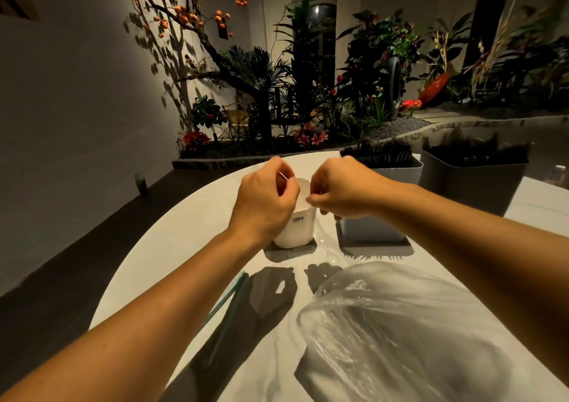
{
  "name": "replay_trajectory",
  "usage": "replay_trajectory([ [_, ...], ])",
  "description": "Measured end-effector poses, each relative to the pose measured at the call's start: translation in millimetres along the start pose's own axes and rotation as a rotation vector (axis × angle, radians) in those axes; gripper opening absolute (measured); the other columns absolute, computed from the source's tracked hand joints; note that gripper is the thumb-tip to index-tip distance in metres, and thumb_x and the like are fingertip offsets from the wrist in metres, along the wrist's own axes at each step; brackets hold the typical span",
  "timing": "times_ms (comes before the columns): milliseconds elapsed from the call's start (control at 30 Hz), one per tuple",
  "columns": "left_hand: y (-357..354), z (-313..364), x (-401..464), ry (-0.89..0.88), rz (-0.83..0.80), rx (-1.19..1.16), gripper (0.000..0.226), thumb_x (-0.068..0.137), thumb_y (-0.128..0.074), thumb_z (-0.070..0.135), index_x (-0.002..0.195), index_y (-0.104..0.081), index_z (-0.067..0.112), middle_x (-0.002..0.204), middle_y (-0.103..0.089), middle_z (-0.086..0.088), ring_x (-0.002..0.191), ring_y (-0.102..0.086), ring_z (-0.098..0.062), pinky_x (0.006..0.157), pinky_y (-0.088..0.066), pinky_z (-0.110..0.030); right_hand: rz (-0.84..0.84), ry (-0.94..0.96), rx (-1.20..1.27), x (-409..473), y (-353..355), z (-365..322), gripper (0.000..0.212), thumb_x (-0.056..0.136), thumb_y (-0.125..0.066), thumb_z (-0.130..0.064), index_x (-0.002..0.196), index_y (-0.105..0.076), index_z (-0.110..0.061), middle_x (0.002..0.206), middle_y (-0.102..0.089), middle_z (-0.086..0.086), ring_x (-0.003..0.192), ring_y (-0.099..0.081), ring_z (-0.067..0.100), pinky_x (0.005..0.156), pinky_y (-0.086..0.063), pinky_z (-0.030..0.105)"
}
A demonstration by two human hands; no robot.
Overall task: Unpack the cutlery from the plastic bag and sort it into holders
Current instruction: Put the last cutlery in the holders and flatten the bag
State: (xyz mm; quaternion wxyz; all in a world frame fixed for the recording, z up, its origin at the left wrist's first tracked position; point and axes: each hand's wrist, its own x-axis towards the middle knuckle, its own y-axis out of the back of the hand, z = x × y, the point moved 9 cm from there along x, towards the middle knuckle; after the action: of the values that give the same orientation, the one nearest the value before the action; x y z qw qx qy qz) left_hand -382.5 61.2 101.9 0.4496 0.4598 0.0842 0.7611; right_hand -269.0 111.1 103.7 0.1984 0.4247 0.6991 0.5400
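Note:
My left hand (264,198) and my right hand (341,189) are held close together just above a white holder (295,230) marked CRBW. Both have curled fingers and pinch a thin pale piece (303,194) between them; I cannot tell what kind of cutlery it is. A grey square holder (369,229) stands right of the white one, partly hidden by my right wrist. The crumpled clear plastic bag (400,324) lies on the white table (184,235) at the near right.
Two thin green sticks (226,301) lie on the table under my left forearm. Something clear (324,247) lies between the holders and the bag. At the back right stand a holder (397,172) and a larger grey bin (474,180), both filled with dark cutlery. Plants lie beyond.

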Motion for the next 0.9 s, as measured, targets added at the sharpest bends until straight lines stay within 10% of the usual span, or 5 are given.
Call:
replay_trajectory([
  [167, -57, 9, -46, 0.04, -0.426, 0.09, 0.013, 0.099, -0.058, 0.019, 0.102, -0.07, 0.016, 0.083, -0.071, -0.002, 0.07, -0.069, -0.015, 0.071, -0.062, -0.042, -0.204, -0.11, -0.034, -27, -36, 26, 0.011, 0.095, -0.063, -0.009, 0.086, -0.071, -0.007, 0.075, -0.072, 0.01, 0.058, -0.072, 0.016, 0.061, -0.062, 0.032],
  [300, -87, -19, -77, 0.202, -0.567, 0.199, 0.029, 0.097, -0.059, 0.016, 0.125, -0.063, 0.018, 0.114, -0.068, -0.005, 0.103, -0.065, -0.022, 0.096, -0.054, -0.04, -0.189, -0.179, -0.176, -35, -60, 50, 0.014, 0.088, -0.068, -0.014, 0.1, -0.07, -0.006, 0.093, -0.07, 0.012, 0.081, -0.069, 0.027, 0.077, -0.061, 0.039],
  [500, -99, -28, -81, 0.339, -0.562, 0.092, 0.041, 0.098, -0.048, 0.004, 0.137, -0.049, 0.014, 0.124, -0.062, -0.003, 0.112, -0.058, -0.018, 0.095, -0.045, -0.027, -0.193, -0.277, -0.148, -45, -89, 63, 0.037, 0.086, -0.071, -0.037, 0.068, -0.046, -0.016, 0.079, -0.056, 0.005, 0.078, -0.057, 0.025, 0.064, -0.043, 0.031],
  [633, -99, -30, -82, 0.36, -0.525, 0.056, 0.039, 0.098, -0.051, 0.003, 0.136, -0.051, 0.014, 0.123, -0.062, -0.002, 0.109, -0.058, -0.017, 0.093, -0.05, -0.03, -0.138, -0.278, -0.102, -44, -94, 60, 0.028, 0.086, -0.071, -0.039, 0.098, -0.059, -0.017, 0.097, -0.065, 0.005, 0.088, -0.062, 0.024, 0.074, -0.054, 0.036],
  [900, -85, -5, -87, 0.058, -0.442, 0.161, 0.042, 0.091, -0.071, 0.02, 0.13, -0.056, 0.027, 0.105, -0.058, 0.005, 0.088, -0.057, -0.014, 0.082, -0.054, -0.033, -0.198, -0.338, 0.068, -53, -79, 59, 0.022, 0.079, -0.074, -0.021, 0.097, -0.067, -0.01, 0.091, -0.07, 0.009, 0.087, -0.068, 0.026, 0.074, -0.058, 0.037],
])
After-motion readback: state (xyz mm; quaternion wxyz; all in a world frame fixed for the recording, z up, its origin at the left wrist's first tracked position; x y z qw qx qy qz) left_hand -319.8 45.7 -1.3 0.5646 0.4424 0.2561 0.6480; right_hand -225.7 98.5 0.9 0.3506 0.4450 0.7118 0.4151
